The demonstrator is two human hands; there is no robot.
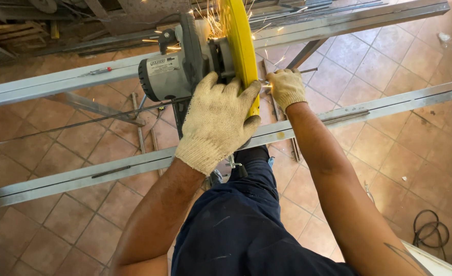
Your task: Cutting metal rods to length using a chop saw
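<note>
My left hand (217,120), in a cream knit glove, grips the handle of a chop saw (185,69) with a grey motor body and a yellow blade guard (240,43). Sparks fly from behind the guard at the top. My right hand (286,88), also gloved, is closed on a thin metal rod (308,70) just right of the blade. The saw sits between two long grey metal rails, the far rail (338,23) and the near rail (369,105). My dark blue trouser leg (236,220) is below.
The floor is brown tile (62,220). Thin metal bars lie on it under the rails (139,128). Scrap metal and wood are piled at the top left (21,25). A black cable coil (430,232) lies at the lower right.
</note>
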